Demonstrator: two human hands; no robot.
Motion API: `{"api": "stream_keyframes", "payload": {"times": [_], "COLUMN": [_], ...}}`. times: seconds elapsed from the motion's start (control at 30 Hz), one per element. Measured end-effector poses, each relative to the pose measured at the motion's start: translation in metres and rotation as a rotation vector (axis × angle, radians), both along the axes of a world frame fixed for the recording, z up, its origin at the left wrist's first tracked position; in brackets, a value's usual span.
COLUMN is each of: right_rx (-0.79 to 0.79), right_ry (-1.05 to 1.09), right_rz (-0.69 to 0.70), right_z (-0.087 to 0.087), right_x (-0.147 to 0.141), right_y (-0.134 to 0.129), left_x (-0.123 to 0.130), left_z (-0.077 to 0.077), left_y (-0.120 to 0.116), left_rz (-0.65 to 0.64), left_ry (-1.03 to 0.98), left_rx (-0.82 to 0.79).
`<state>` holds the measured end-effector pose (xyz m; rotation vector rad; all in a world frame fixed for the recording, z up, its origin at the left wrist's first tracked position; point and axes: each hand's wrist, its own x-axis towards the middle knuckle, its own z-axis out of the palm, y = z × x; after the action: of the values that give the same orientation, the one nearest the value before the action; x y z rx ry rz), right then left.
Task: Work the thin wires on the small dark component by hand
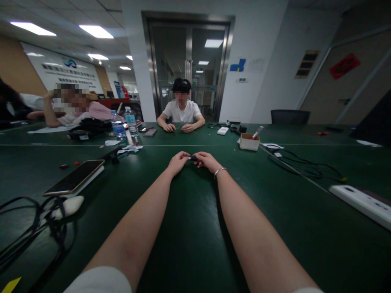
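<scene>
from far away, i see my left hand (179, 163) and right hand (209, 162) close together at the green table (192, 228). both pinch a small black thing (193, 158) between them, left at its shiny end, right on its dark part. i cannot tell if it touches the table. a phone (77, 177) lies off to the left, and a small box (249, 144) sits to the right, farther away.

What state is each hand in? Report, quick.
Left hand: closed, seemingly pinching one end of a small dark object.
Right hand: closed, holding the other end of that object.
</scene>
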<state>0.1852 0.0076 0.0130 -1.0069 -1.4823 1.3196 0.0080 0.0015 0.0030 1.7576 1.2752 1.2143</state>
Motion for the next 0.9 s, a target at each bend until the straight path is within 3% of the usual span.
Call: {"api": "stream_keyframes", "payload": {"times": [0.9], "right_rx": [-0.010], "right_ry": [0.001], "right_rz": [-0.007], "right_z": [0.0019], "right_x": [-0.0005], "right_y": [-0.0016], "left_x": [0.0010], "left_z": [-0.0030], "left_y": [0.0041], "left_rz": [-0.066], "left_ry": [-0.047], "left_rx": [-0.034]}}
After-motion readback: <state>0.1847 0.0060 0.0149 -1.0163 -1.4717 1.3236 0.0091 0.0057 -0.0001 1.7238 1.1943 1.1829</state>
